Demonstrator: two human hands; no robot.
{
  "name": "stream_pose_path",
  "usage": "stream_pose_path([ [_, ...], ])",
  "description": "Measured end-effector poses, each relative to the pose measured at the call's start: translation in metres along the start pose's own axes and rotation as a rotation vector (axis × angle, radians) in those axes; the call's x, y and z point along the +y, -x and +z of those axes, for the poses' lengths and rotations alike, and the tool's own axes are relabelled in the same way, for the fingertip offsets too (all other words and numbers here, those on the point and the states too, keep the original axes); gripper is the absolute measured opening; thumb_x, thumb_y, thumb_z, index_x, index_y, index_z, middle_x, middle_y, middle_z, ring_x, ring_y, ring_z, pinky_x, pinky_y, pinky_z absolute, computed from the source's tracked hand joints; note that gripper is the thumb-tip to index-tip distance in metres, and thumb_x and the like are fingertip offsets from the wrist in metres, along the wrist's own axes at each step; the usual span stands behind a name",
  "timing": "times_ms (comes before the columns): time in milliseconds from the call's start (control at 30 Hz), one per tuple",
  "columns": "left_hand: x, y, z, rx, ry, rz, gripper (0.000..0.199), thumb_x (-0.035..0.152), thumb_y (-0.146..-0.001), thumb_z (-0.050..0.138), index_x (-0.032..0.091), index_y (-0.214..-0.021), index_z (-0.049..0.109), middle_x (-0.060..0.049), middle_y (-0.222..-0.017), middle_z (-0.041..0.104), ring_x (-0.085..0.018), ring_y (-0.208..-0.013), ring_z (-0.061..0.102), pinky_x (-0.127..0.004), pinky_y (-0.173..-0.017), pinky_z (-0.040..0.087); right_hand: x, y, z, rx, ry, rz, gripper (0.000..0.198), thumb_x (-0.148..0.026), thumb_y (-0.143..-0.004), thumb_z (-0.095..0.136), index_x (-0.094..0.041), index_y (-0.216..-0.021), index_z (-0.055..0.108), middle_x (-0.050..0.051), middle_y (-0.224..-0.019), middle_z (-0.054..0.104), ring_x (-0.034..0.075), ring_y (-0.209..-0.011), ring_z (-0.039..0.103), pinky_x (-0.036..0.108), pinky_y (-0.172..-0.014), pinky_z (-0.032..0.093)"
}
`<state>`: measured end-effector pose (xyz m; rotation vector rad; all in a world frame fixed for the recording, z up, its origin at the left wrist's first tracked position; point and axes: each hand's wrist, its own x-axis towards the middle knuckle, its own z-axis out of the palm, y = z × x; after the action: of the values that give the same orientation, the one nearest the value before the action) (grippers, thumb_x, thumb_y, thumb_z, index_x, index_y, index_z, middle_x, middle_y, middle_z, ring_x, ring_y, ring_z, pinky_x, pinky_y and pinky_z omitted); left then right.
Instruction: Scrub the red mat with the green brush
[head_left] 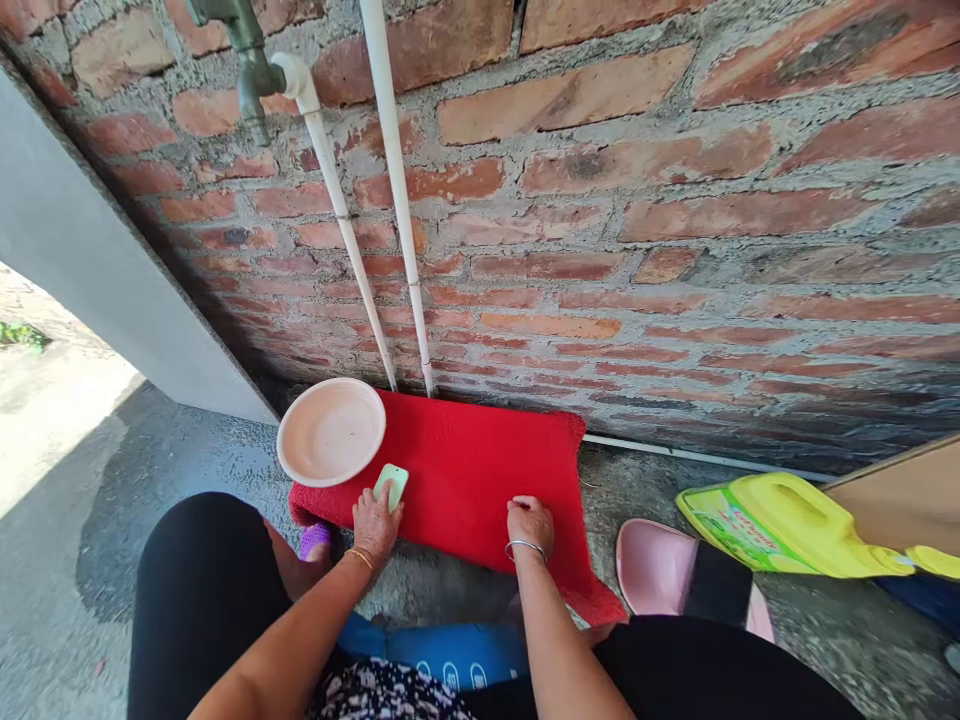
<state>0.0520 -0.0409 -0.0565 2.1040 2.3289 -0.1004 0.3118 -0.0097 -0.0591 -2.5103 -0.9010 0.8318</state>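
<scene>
A red, fuzzy cloth lies spread in front of me at the foot of the wall, its near right corner hanging down. My left hand is closed around a pale green scrub brush with a small hole at its end, at the cloth's left part; its underside is hidden. My right hand rests curled into a fist on the cloth's right part, and whatever is under its fingers is hidden. A pale pink basin sits on the cloth's left end, just beyond my left hand.
Behind the cloth rises a brick wall with white pipes and a tap. At right are a yellow detergent jug lying over and a pink container, partly covered by something dark. A grey panel leans at left.
</scene>
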Motion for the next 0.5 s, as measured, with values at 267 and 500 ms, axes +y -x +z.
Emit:
stream_pose_path([
  [267,0.035,0.037,0.038,-0.015,0.049,0.435,0.056,0.049,-0.085,0.044,0.030,-0.138,0.040,-0.012,-0.110,0.055,-0.025,-0.097,0.050,-0.043,-0.082,0.039,-0.009,0.008,-0.010,-0.028,0.030,0.039,0.027,-0.031,-0.080,0.051,-0.022,-0.099,0.069,0.009,-0.104,0.062,0.019,-0.081,0.062,0.026,-0.067,0.045],
  [500,0.008,-0.001,0.006,0.024,0.016,0.061,0.051,0.048,-0.088,0.043,0.025,-0.133,0.045,-0.011,-0.101,0.055,-0.023,-0.089,0.052,-0.037,-0.077,0.041,-0.009,0.009,-0.011,-0.048,0.036,0.027,0.029,-0.032,-0.081,0.049,-0.022,-0.102,0.068,0.009,-0.105,0.061,0.019,-0.080,0.062,0.025,-0.061,0.044],
])
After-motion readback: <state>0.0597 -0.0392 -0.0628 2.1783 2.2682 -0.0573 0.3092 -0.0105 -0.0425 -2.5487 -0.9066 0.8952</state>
